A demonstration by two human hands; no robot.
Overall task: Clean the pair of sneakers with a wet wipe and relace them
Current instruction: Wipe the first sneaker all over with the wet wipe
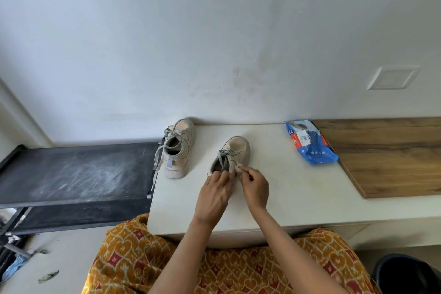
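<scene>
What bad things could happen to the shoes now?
1. The far shoe sits at the table edge and its long lace dangles over the side. A snag on it might pull the shoe off.
2. Both hands, left and right, work at the near shoe; tugging hard might slide it.
3. The wipes pack lies off to the right, so reaching for it might bump the near shoe.

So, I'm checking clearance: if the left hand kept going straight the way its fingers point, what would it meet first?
The left hand already has its fingertips at the heel opening of the near sneaker, so it would likely push straight into that shoe's collar and tongue.
</scene>
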